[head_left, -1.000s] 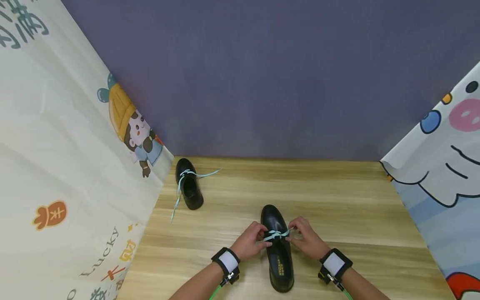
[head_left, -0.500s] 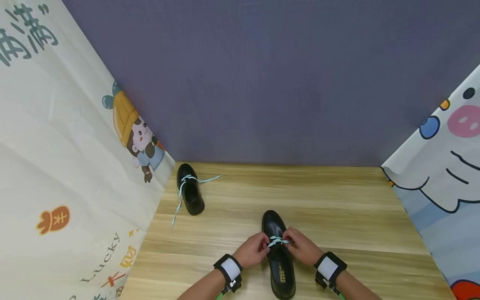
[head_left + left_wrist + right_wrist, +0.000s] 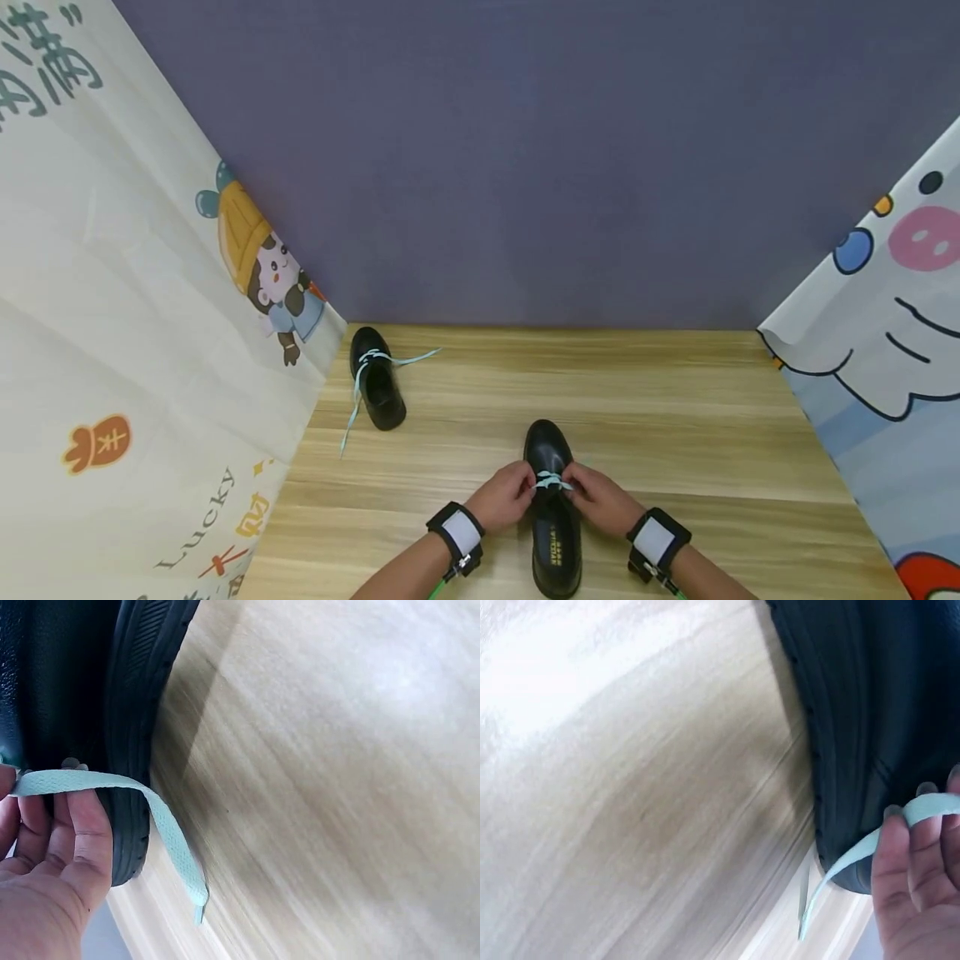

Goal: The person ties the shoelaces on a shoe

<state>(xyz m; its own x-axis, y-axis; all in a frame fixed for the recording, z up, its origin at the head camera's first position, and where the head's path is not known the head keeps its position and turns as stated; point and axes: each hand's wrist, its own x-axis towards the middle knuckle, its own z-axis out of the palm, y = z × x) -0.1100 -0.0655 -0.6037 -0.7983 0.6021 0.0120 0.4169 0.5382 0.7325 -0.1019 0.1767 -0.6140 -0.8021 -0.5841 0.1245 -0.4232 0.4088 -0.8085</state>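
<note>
A black leather shoe, toe pointing away, stands on the wooden surface at the front middle. Its pale mint shoelace crosses the opening in a small bunched tangle. On the shoe's left side my left hand pinches the lace; in the left wrist view a free lace end drapes over the fingers and hangs past the sole. From the right side my right hand pinches the lace too. The right wrist view shows another lace end lying across the curled fingers and trailing down beside the sole.
A second black shoe stands at the back left with its mint laces loose and spread. A dark grey-blue backdrop rises behind. Printed cloths, one on the left and one on the right, border the wooden surface.
My right hand has moved left, closer to the lace's middle, and both hands now sit tight against the shoe. The shoe's heel has swung slightly left. The head view has shifted a little.
</note>
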